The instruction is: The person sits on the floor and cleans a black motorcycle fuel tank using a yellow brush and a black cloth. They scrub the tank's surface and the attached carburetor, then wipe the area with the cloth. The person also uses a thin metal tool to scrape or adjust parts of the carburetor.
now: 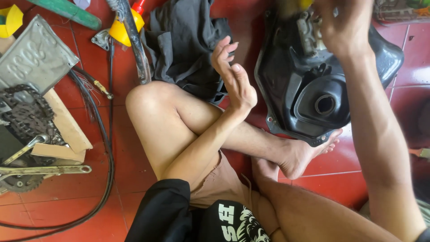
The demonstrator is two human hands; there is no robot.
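Note:
I sit cross-legged on a red tiled floor [89,197]. My left hand [234,75] is raised above my knee, fingers apart and holding nothing. My right hand [342,22] reaches to the top edge of the picture, resting over a grey metal fitting [308,32] on a black plastic motorcycle tank [291,76]; whether the fingers grip anything is hidden. The tank lies tilted on the floor, its round filler opening [324,104] facing up, and my foot [304,154] touches its near edge.
A dark grey cloth [183,40] lies beyond my knee. At left are a drive chain with sprocket [24,116], wrenches [45,170], a grey embossed metal plate [33,56], cardboard [67,130], black cables [105,134] and a yellow funnel [120,31].

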